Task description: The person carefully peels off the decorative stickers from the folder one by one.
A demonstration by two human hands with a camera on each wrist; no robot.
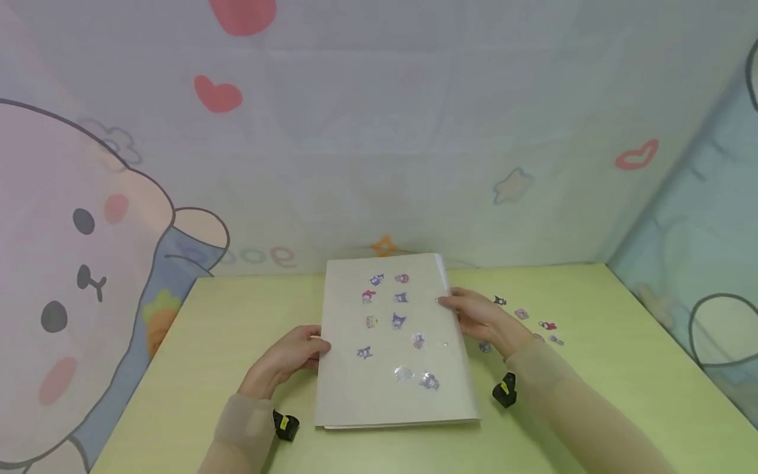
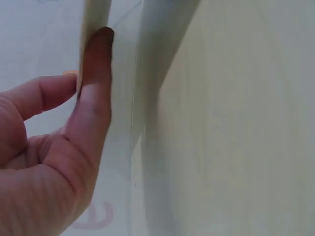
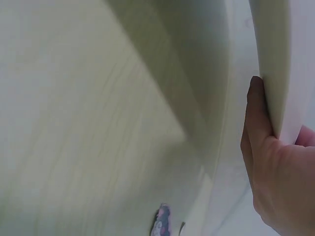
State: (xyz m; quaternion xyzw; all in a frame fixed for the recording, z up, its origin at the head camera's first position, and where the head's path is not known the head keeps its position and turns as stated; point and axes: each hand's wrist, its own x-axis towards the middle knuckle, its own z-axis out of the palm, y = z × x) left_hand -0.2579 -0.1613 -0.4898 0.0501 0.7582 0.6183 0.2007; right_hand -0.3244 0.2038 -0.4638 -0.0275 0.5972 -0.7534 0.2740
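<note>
Both hands hold a white folder-like booklet [image 1: 349, 388] by its two long sides, raised off the table as the wrist views show. Several small cartoon stickers [image 1: 399, 321] are spread over its front face. The left hand [image 1: 293, 355] pinches the left edge, thumb on the front and fingers behind. On the right edge, higher up, the right hand [image 1: 480, 316] grips with its thumb in front and fingers at the back. In the left wrist view the booklet's edge [image 2: 91, 29] sits between thumb and fingers; the right wrist view shows its other side [image 3: 275, 64] likewise.
More loose cartoon stickers [image 1: 521, 314] lie on the pale yellow-green table [image 1: 616, 368], right of the booklet and partly behind the right arm. Black wrist-worn devices [image 1: 287, 426] show at both wrists. A printed cloth [image 1: 414, 131] hangs behind the table.
</note>
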